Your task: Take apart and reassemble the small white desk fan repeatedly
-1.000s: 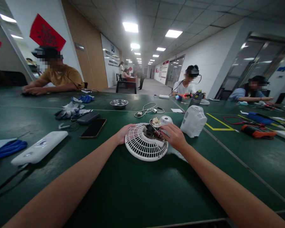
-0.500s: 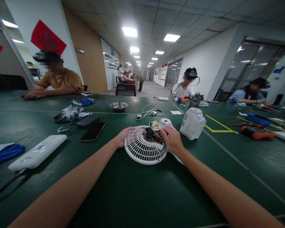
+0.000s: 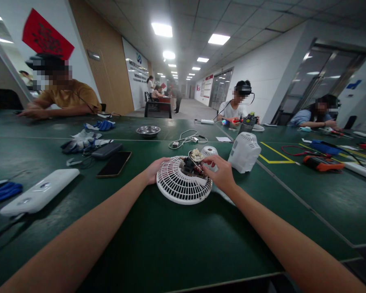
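Hands have barely moved at the grille.

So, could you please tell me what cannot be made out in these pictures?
In the head view:
Left hand: whether fingers reach beneath the white round slotted plastic grille; its rim hides this.
Right hand: whether its fingertips pinch the dark wired mechanism; too small.
White domed plastic part: lower side, hidden by the right hand.
Blue fabric bundle: cut off by the left edge.
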`<action>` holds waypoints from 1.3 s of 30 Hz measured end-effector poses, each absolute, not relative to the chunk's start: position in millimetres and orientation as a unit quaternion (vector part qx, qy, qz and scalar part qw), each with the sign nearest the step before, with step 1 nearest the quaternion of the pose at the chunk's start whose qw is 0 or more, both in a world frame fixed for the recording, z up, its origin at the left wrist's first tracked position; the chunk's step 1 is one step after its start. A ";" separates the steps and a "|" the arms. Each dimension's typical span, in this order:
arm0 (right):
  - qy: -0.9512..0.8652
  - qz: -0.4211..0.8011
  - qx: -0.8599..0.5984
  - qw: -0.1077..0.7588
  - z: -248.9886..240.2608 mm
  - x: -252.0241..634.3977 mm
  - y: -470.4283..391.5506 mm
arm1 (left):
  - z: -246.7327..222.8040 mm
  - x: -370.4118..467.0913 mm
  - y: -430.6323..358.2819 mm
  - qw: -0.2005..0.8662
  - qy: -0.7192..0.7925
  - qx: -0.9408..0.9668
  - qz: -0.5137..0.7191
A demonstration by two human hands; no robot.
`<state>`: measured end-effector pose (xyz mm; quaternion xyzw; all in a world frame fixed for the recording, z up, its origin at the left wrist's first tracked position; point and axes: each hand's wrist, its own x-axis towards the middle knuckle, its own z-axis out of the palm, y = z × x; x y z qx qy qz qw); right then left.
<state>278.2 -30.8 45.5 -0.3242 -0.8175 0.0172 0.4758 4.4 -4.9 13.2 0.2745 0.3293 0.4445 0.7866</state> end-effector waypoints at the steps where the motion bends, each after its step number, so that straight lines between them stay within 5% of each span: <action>1: -0.816 0.014 -0.325 0.478 45.7 278.2 -31.2 | 13.4 4.4 -5.1 0.787 0.329 0.274 0.444; 39: -0.844 0.028 -0.320 0.430 49.4 282.1 -27.0 | 9.5 0.5 -2.6 0.785 0.327 0.280 0.446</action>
